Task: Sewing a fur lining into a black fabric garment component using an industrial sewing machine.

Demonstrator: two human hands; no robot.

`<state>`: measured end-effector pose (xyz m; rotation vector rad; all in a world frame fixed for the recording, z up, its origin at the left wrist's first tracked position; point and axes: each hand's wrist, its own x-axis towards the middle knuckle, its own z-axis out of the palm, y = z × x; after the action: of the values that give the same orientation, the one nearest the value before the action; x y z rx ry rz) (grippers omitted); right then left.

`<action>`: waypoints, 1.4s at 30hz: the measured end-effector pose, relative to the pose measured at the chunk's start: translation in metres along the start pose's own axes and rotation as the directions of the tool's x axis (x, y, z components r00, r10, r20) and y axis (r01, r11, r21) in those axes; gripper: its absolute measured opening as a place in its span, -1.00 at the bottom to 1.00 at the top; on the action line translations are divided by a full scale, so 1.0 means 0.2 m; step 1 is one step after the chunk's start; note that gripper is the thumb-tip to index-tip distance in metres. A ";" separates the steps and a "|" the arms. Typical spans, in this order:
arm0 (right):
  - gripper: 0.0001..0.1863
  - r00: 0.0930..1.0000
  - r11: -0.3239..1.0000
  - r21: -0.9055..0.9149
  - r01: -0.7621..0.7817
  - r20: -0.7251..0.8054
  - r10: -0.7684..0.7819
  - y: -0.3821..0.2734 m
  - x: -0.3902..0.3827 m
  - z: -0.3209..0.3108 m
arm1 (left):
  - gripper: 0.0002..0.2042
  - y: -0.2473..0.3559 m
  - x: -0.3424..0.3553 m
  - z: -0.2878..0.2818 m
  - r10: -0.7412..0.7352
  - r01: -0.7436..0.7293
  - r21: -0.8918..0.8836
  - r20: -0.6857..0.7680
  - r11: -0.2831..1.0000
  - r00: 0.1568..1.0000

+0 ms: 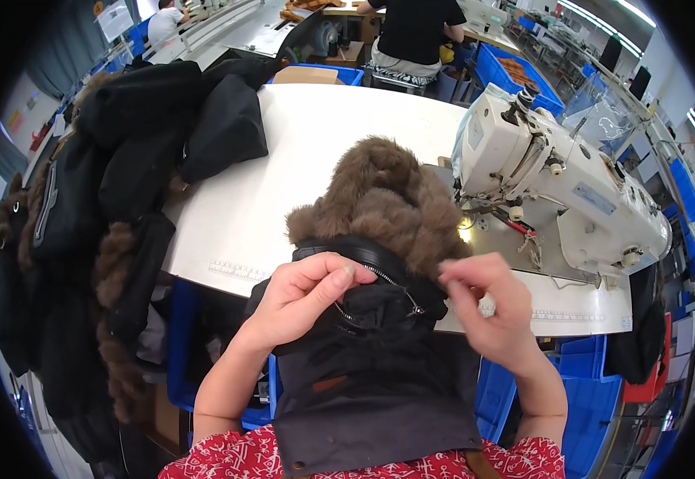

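Note:
A black jacket [363, 335] with a brown fur trim [387, 199] lies over the near edge of the sewing table and down across my lap. An open metal zipper [379, 275] curves around a gap in its black cloth, with the pull at the right end. My left hand [303, 295] pinches the cloth at the zipper's left side, thumb pressed against the fingers. To the right of the fur and zipper pull, my right hand [493, 307] is raised with fingertips drawn together, slightly blurred. Whether a small thing is between them I cannot make out.
A white sewing machine [555, 168] stands at the right on the white tabletop [299, 120]. Black fur-trimmed jackets [124, 152] are heaped at the left. Blue bins [583, 383] sit below the table's right side. Farther back, a person in black [415, 32] sits turned away.

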<state>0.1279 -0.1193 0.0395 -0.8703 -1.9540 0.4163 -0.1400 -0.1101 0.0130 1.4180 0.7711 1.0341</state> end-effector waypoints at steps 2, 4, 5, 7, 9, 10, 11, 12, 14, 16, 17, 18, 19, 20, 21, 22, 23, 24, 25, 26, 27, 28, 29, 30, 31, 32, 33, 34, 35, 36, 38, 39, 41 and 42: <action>-0.78 0.996 0.998 0.041 -0.037 0.081 0.033 -0.08 0.05 0.02 | -0.84 -0.02 0.01 0.02 0.040 -0.040 -0.039 0.004 0.998 0.999; -0.77 0.984 0.994 0.081 -0.077 0.166 0.062 -0.12 0.10 0.04 | -0.83 -0.04 0.01 0.02 0.079 -0.079 -0.078 0.003 0.994 0.997; -0.79 0.956 0.986 0.060 -0.157 0.260 0.136 -0.13 0.12 0.05 | -0.82 -0.04 0.01 0.02 0.094 -0.091 -0.099 0.026 0.991 0.995; -0.80 0.877 0.954 0.033 -0.297 0.406 0.259 -0.11 0.16 0.04 | -0.77 -0.05 0.00 0.01 0.103 -0.094 -0.153 0.051 0.984 0.993; -0.81 0.856 0.945 0.077 -0.319 0.452 0.252 -0.10 0.18 0.02 | -0.77 -0.04 0.00 0.00 0.142 -0.134 -0.121 0.063 0.984 0.988; -0.82 0.835 0.931 0.120 -0.346 0.493 0.247 -0.10 0.18 0.01 | -0.76 -0.04 0.00 0.00 0.178 -0.171 -0.088 0.080 0.981 0.981; -0.82 0.831 0.931 0.119 -0.345 0.500 0.244 -0.09 0.18 0.02 | -0.76 -0.05 0.00 0.00 0.178 -0.172 -0.091 0.073 0.981 0.981; -0.83 0.831 0.923 0.153 -0.354 0.504 0.236 -0.10 0.18 0.02 | -0.75 -0.05 0.00 0.00 0.174 -0.166 -0.097 0.077 0.981 0.982; -0.85 0.828 0.914 0.182 -0.362 0.513 0.226 -0.10 0.18 0.03 | -0.74 -0.05 0.01 -0.01 0.173 -0.164 -0.106 0.077 0.981 0.982; -0.85 0.842 0.913 0.208 -0.350 0.498 0.208 -0.10 0.17 0.04 | -0.72 -0.04 0.01 -0.03 0.212 -0.205 -0.058 0.151 0.977 0.966; -0.85 0.840 0.915 0.204 -0.348 0.501 0.208 -0.09 0.17 0.05 | -0.72 -0.04 0.01 -0.02 0.216 -0.209 -0.061 0.148 0.976 0.965; -0.84 0.852 0.922 0.177 -0.343 0.473 0.226 -0.09 0.16 0.05 | -0.71 -0.03 0.01 -0.01 0.210 -0.211 -0.007 0.120 0.978 0.970; -0.84 0.863 0.929 0.149 -0.338 0.443 0.243 -0.09 0.15 0.05 | -0.70 -0.02 0.01 0.00 0.205 -0.210 0.047 0.093 0.977 0.974; -0.84 0.859 0.930 0.153 -0.336 0.454 0.236 -0.10 0.16 0.06 | -0.70 -0.02 0.00 0.00 0.204 -0.208 0.049 0.079 0.977 0.976; -0.82 0.850 0.924 0.117 -0.364 0.449 0.277 -0.13 0.16 0.06 | -0.70 -0.01 0.00 0.01 0.194 -0.199 0.071 0.072 0.977 0.978; -0.80 0.839 0.917 0.081 -0.391 0.442 0.319 -0.14 0.17 0.06 | -0.71 0.00 0.00 0.01 0.184 -0.189 0.094 0.064 0.977 0.981; -0.80 0.836 0.917 0.077 -0.391 0.445 0.319 -0.13 0.16 0.06 | -0.71 0.00 0.00 0.02 0.185 -0.190 0.089 0.061 0.978 0.981; -0.79 0.871 0.956 0.054 -0.289 0.429 0.239 -0.12 0.15 0.06 | -0.71 0.00 0.00 0.03 0.204 -0.210 0.107 0.064 0.972 0.977; -0.78 0.897 0.983 0.029 -0.184 0.415 0.155 -0.11 0.15 0.06 | -0.71 0.00 0.00 0.03 0.222 -0.229 0.125 0.069 0.965 0.973; -0.78 0.895 0.983 0.028 -0.183 0.418 0.155 -0.11 0.15 0.06 | -0.71 0.00 0.00 0.03 0.223 -0.229 0.123 0.065 0.966 0.973; -0.79 0.893 0.986 0.032 -0.166 0.429 0.136 -0.11 0.16 0.06 | -0.72 0.00 -0.01 0.03 0.244 -0.249 0.186 0.048 0.950 0.969; -0.79 0.891 0.988 0.037 -0.149 0.439 0.118 -0.11 0.16 0.06 | -0.73 0.00 -0.01 0.04 0.266 -0.265 0.250 0.032 0.931 0.963; -0.79 0.889 0.988 0.035 -0.149 0.442 0.118 -0.10 0.16 0.07 | -0.73 0.00 -0.01 0.05 0.266 -0.265 0.247 0.029 0.932 0.963; -0.79 0.933 0.991 -0.087 0.097 0.355 -0.060 -0.09 0.14 0.09 | -0.73 0.00 -0.01 0.07 0.411 -0.377 0.400 0.001 0.836 0.912; -0.79 0.923 0.919 -0.225 0.323 0.290 -0.253 -0.08 0.12 0.11 | -0.73 -0.01 -0.01 0.09 0.547 -0.458 0.544 -0.002 0.703 0.837; -0.79 0.922 0.919 -0.225 0.324 0.294 -0.252 -0.07 0.10 0.11 | -0.75 -0.02 -0.03 0.11 0.626 -0.479 0.659 0.015 0.580 0.779; -0.76 0.898 0.864 -0.279 0.419 0.266 -0.350 -0.05 0.08 0.11 | -0.74 -0.03 -0.05 0.13 0.658 -0.479 0.703 0.022 0.525 0.753; -0.73 0.862 0.796 -0.334 0.505 0.243 -0.445 -0.02 0.06 0.12 | -0.74 -0.03 -0.06 0.14 0.687 -0.476 0.744 0.031 0.469 0.726; -0.70 0.836 0.772 -0.320 0.549 0.206 -0.509 0.02 0.03 0.13 | -0.74 -0.05 -0.08 0.16 0.690 -0.475 0.744 0.025 0.471 0.724; -0.70 0.833 0.770 -0.319 0.553 0.212 -0.511 0.05 0.02 0.14 | -0.74 -0.06 -0.08 0.16 0.693 -0.473 0.739 0.011 0.480 0.721; -0.68 0.806 0.751 -0.307 0.585 0.111 -0.582 0.09 0.00 0.15 | -0.74 -0.08 -0.08 0.17 0.697 -0.469 0.734 -0.008 0.492 0.717; -0.68 0.805 0.751 -0.306 0.586 0.114 -0.582 0.10 -0.02 0.16 | -0.73 -0.09 -0.08 0.16 0.686 -0.470 0.713 -0.021 0.520 0.727; -0.50 0.822 0.780 -0.266 0.567 0.119 -0.557 0.11 -0.04 0.15 | -0.73 -0.09 -0.08 0.16 0.676 -0.469 0.693 -0.036 0.548 0.736; -0.50 0.821 0.779 -0.265 0.569 0.121 -0.559 0.11 -0.05 0.15 | -0.74 -0.09 -0.09 0.16 0.659 -0.465 0.693 -0.019 0.551 0.752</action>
<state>0.1148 -0.1084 0.0048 -0.4024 -2.2250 -0.2217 -0.1165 -0.1360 -0.0048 2.2747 0.9573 1.5954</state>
